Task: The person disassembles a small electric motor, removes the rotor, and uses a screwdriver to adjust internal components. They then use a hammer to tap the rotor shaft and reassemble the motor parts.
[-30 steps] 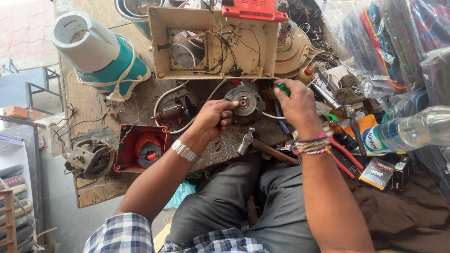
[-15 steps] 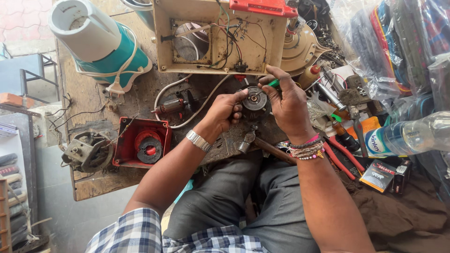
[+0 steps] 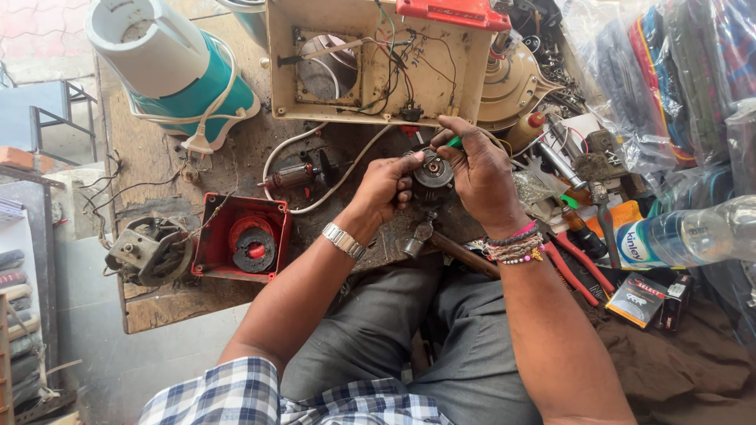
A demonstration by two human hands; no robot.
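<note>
near the middle of the frame, the left hand (image 3: 390, 185) and the right hand (image 3: 476, 173) meet around a small round motor part (image 3: 431, 175). the left fingers curl tight around its left side, with the thumb on its top edge. the right hand holds its right side and also pinches a green-handled tool (image 3: 453, 142) between thumb and first finger, just above the part. the part is held up off the worn wooden table (image 3: 157, 157), which fills the left and middle of the frame. just under the hands a hammer (image 3: 441, 244) lies on the table edge. at the top middle, an open cream box (image 3: 370, 63) has loose wires and a round metal piece inside. to the lower left, a red square case (image 3: 244, 236) holds a dark round ring. a white and teal mixer jar base (image 3: 169, 67) stands in the upper left. on the right lie red pliers (image 3: 571, 271) and a plastic bottle (image 3: 685, 236) on its side. grey floor shows at the lower left.
</note>
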